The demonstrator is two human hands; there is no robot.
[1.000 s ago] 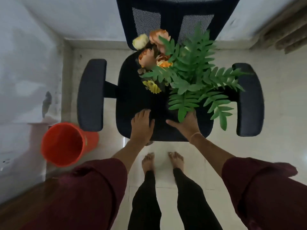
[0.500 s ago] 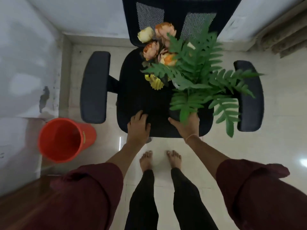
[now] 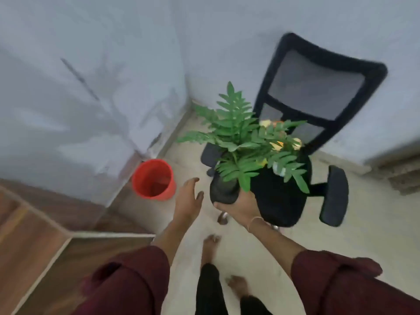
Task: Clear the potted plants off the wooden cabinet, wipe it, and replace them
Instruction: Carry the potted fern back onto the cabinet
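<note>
A green fern in a dark round pot (image 3: 223,192) is lifted off the chair, held from below by my right hand (image 3: 241,206). My left hand (image 3: 189,200) hovers just left of the pot with fingers spread, holding nothing. Behind the fern's fronds a second plant with orange and cream flowers (image 3: 278,138) stays on the black office chair (image 3: 281,201). The wooden cabinet (image 3: 27,244) shows at the lower left; only its top and white-edged corner are visible. The frame is blurred by motion.
A red bucket (image 3: 153,179) stands on the pale floor in the wall corner, between cabinet and chair. The chair's armrest (image 3: 334,195) sticks out to the right. My bare feet (image 3: 210,245) are on the floor below my hands.
My right hand has lifted the fern pot off the chair seat and carried it left. My left hand left the seat edge and opened. The view has swung left, bringing the cabinet in.
</note>
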